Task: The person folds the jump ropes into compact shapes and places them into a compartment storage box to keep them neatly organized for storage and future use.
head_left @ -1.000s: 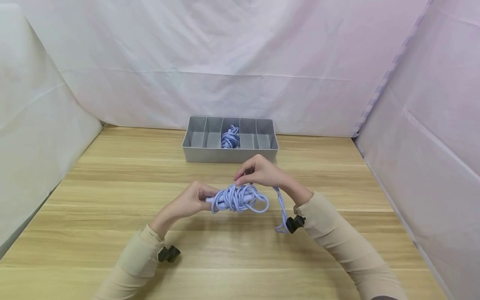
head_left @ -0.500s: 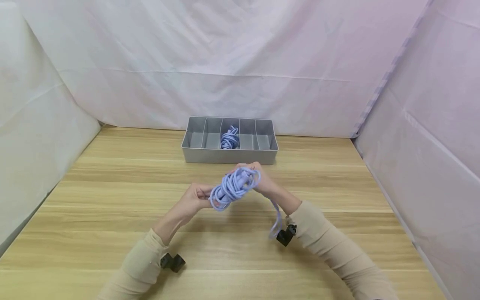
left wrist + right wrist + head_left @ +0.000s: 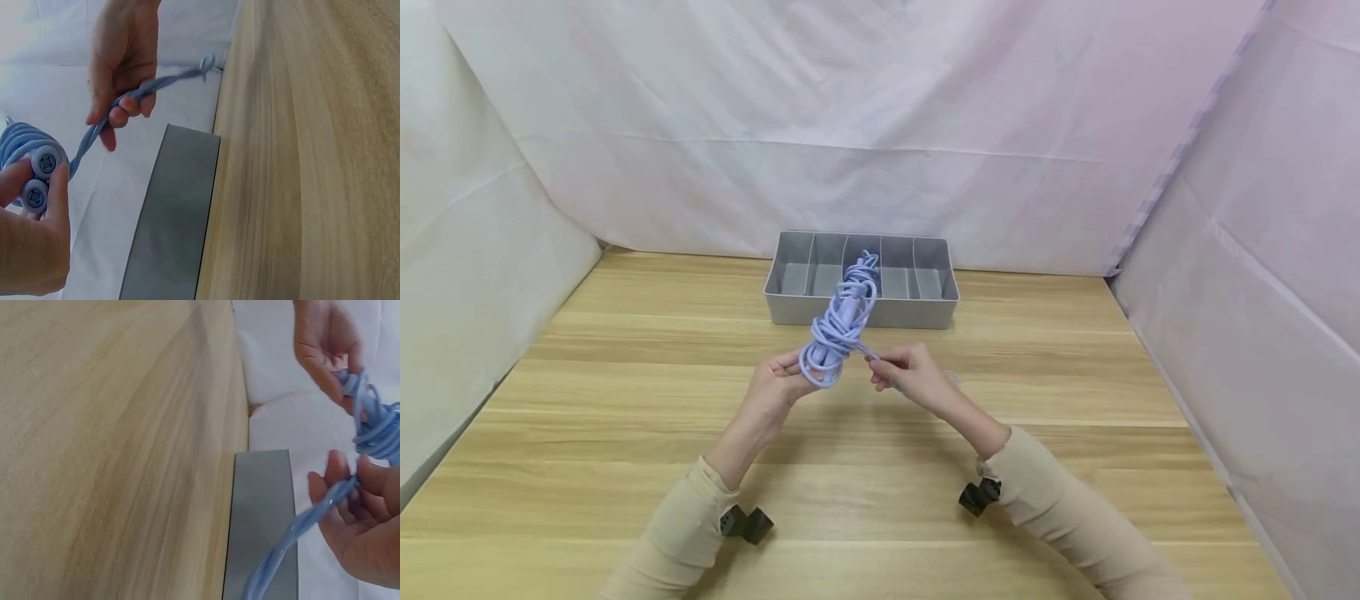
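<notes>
A light-blue jump rope (image 3: 837,332), its cord wound around two handles, is held up above the table in front of the box. My left hand (image 3: 773,385) pinches the handle ends between thumb and fingers; their round caps (image 3: 47,164) face the left wrist camera. To the right, my right hand (image 3: 917,379) grips the twisted loose cord (image 3: 169,81) close to the bundle. That doubled tail (image 3: 275,556) runs out past the right hand's fingers in the right wrist view.
A grey box (image 3: 910,313) with several compartments stands at the back of the wooden table (image 3: 850,500). Another blue wound rope (image 3: 867,265) lies in its middle compartment, partly hidden behind the held bundle. White cloth (image 3: 880,100) hangs behind and at both sides.
The bundle has turned from lying crosswise to pointing up and away, and moved left and forward. My right hand went from the bundle's top to its right side, drawing the cord out.
</notes>
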A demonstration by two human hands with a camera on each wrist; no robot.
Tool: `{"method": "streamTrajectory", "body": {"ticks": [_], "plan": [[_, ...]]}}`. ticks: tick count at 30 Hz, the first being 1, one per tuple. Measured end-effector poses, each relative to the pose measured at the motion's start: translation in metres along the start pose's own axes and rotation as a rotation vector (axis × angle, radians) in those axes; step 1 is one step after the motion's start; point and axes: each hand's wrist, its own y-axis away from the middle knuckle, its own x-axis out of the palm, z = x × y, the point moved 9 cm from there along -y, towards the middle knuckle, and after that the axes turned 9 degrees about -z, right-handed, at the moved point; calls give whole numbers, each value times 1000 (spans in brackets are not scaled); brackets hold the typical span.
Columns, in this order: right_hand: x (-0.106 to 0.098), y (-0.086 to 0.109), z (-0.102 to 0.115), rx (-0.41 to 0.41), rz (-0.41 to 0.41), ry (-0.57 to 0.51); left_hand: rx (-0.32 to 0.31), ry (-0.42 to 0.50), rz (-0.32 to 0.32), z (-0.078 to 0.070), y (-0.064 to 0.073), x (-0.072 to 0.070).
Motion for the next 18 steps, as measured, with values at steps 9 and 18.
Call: {"method": "streamTrajectory", "body": {"ticks": [9,18], "plan": [[-8,18,-16,99,69,137,-3,66,-122,-8,-7,-17],[-12,27,-1,-26,82,357,-41,84,-178,-6,-8,-25]]}}
